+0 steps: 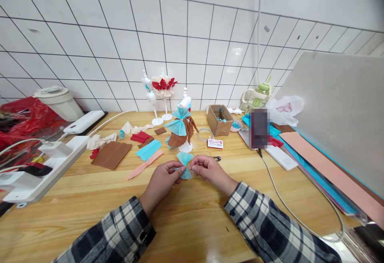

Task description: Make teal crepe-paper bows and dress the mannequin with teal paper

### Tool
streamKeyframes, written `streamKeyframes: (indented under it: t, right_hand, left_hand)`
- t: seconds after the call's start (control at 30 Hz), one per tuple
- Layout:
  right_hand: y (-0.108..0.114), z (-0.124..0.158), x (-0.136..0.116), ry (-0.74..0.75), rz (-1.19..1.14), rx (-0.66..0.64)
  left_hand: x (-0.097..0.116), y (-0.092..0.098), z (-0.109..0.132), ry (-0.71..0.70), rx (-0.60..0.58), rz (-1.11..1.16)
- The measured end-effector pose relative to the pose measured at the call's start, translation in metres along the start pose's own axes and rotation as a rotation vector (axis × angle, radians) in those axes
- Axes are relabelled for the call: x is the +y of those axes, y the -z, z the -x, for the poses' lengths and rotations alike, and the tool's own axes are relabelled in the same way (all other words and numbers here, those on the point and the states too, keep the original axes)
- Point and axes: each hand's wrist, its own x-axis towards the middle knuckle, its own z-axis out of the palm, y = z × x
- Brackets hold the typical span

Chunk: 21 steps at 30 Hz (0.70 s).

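Observation:
Both my hands pinch a small light-blue crepe-paper bow (185, 164) just above the wooden table (186, 223). My left hand (163, 179) grips its left side with closed fingers. My right hand (210, 169) pinches its right side. Just behind the bow stands a small doll form (181, 126) dressed in brown paper with a blue bow. Further back, a second white doll stand (163, 91) wears red bows.
Scraps of brown (111, 154), red (141, 137), blue (149, 149) and pink (144, 165) paper lie at the left. A small cardboard box (220, 119) and a red-and-white label (215, 143) sit to the right. Power strips (36, 169) line the left edge; coloured paper sheets (324, 167) and a cable (288, 207) lie at the right.

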Motion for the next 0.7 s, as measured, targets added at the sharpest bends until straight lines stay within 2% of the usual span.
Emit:
streamKeyframes:
  t: [0.2, 0.47, 0.7]
  right_hand:
    - [-0.007, 0.000, 0.002, -0.023, 0.057, -0.035]
    - [-0.006, -0.006, 0.012, -0.016, 0.102, 0.060]
    - [-0.005, -0.006, 0.014, 0.018, 0.179, 0.057]
  left_hand:
    - [-0.002, -0.001, 0.000, -0.006, 0.010, -0.004]
    - [-0.004, -0.002, 0.000, -0.071, -0.016, -0.022]
    - [0.000, -0.002, 0.003, -0.117, 0.018, -0.074]
